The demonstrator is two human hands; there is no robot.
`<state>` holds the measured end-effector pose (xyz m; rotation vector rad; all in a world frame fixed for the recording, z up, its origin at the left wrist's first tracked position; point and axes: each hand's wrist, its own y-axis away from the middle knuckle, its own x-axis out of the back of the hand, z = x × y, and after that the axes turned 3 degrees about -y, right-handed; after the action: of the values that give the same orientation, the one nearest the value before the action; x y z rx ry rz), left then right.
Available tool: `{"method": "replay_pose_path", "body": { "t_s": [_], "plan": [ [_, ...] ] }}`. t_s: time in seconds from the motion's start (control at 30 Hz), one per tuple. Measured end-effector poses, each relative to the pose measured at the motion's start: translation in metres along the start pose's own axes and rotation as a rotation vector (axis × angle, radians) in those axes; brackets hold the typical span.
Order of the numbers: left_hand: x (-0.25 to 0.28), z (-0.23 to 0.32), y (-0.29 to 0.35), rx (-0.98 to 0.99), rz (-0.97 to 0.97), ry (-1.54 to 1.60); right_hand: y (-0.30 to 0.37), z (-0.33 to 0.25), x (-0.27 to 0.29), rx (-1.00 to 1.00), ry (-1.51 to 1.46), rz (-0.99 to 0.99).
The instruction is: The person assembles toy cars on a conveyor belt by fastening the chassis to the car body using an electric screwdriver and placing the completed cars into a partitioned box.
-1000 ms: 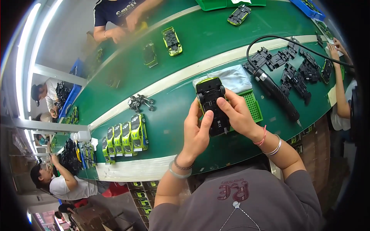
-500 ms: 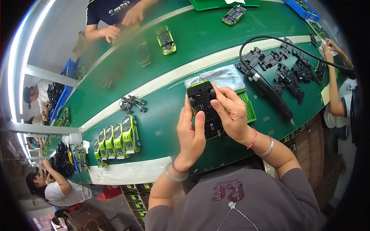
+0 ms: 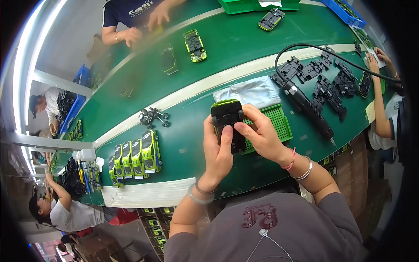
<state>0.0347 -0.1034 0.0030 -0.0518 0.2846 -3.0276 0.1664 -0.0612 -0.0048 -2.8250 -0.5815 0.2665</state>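
Between my two hands is a toy car (image 3: 227, 114), its black underside facing me and its lime-green body edge showing at the far end. My left hand (image 3: 217, 150) grips its left side, thumb pressed on the black base. My right hand (image 3: 262, 133) holds the right side, with its thumb also on the underside. Just beyond and to the right lie a light-blue cloth (image 3: 248, 92) and a green perforated basket (image 3: 277, 124). Further right rests a black electric screwdriver (image 3: 307, 109) with its cable.
Several finished-looking green toy cars (image 3: 135, 157) stand in a row at left, near small wheel-and-axle sets (image 3: 153, 117). Black chassis plates (image 3: 327, 83) are piled at right. Upturned cars, one of them here (image 3: 195, 45), lie on the far green surface. Co-workers sit around.
The car has tilted, so its far end rises and its underside looks shorter. My left thumb has slid further onto the base. More of the green basket shows.
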Motion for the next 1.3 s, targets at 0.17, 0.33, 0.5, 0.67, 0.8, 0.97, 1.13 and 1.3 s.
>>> {"method": "replay_pose_path", "body": {
  "t_s": [0.17,0.33,0.5,0.67,0.8,0.97,1.13,1.3],
  "plan": [
    [-0.003,-0.005,0.002,0.006,0.023,0.099,0.002,0.004,-0.007,0.015,0.029,0.025],
    [-0.004,-0.004,0.004,-0.033,0.053,0.060,0.004,0.007,-0.008,0.030,0.029,0.045],
    [0.002,-0.005,-0.005,0.084,0.025,0.130,-0.001,0.006,-0.002,-0.069,-0.023,0.008],
    [-0.002,-0.001,-0.003,0.045,0.024,0.177,-0.001,0.000,-0.005,0.023,0.067,0.038],
    [-0.007,0.001,-0.001,-0.006,0.079,0.145,0.003,0.001,-0.011,0.030,0.084,0.045],
    [-0.010,-0.001,0.000,-0.095,0.105,0.056,0.006,-0.005,-0.013,-0.012,0.069,0.081],
    [-0.006,-0.002,-0.007,-0.008,0.143,-0.014,0.002,-0.005,-0.010,-0.076,0.046,0.097],
    [0.008,-0.002,-0.015,0.107,-0.205,0.482,-0.007,-0.012,0.004,-0.042,-0.411,0.111]
  ]
}}
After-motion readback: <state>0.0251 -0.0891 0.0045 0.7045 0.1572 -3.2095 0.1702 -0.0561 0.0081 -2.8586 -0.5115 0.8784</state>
